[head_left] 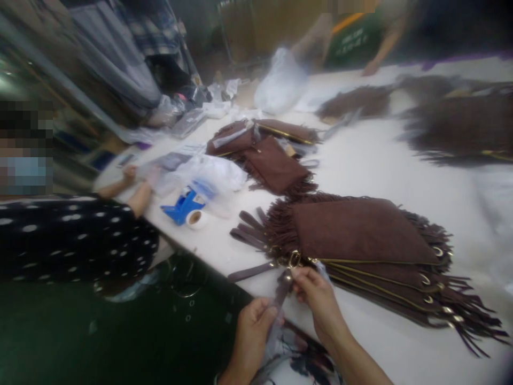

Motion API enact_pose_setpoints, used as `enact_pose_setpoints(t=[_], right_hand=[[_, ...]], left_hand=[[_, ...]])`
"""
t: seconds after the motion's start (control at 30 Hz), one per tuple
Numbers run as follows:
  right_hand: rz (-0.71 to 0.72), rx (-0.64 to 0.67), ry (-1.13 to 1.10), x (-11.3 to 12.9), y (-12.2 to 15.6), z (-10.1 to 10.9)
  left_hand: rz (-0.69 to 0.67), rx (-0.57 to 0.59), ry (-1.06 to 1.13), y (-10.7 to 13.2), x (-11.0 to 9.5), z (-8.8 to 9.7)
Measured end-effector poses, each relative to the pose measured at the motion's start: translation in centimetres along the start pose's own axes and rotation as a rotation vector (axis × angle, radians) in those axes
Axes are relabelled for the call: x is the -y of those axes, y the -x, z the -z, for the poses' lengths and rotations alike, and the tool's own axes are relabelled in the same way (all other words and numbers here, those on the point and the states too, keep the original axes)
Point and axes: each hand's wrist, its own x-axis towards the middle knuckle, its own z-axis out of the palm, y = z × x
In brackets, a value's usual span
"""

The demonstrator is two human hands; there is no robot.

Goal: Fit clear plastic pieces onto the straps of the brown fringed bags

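A brown strap (282, 290) with a gold metal stud hangs at the table's near edge, between both hands. My left hand (255, 327) has its fingers closed round the lower part of the strap. My right hand (315, 297) pinches the strap's upper end, close to a gold clasp (294, 259). Just beyond lies a stack of brown fringed bags (356, 230), with gold zips and rings along the near side. Several strap loops (250, 230) stick out from the left of the stack.
A blue tape dispenser (182, 207) and a white tape roll (195, 220) lie left of the bags. More fringed pouches (276, 163) and plastic bags (282, 83) are farther back. A co-worker in a dotted sleeve (80, 235) works at the left; another person's hand (372, 67) rests at the far side.
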Motion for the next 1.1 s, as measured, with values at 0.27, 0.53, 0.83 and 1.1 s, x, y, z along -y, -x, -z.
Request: enact_pose_setpoints(t=[0.27, 0.53, 0.83, 1.1], right_hand=[[-0.017, 0.04, -0.034, 0.2, 0.0, -0.4], [-0.009, 0.015, -0.008, 0.1, -0.2, -0.6], [0.035, 0.001, 0.014, 0.0, 0.0, -0.5], [0.159, 0.044, 0.265, 0.0, 1.1, 0.9]], left_hand=[[0.01, 0.043, 0.025, -0.6, -2.0, -0.2], [-0.028, 0.147, 0.026, -3.2, -4.9, -0.2], [-0.237, 0.054, -0.339, -4.1, -5.9, -1.3], [-0.288, 0.115, -0.36, -5.0, -6.5, -2.3]])
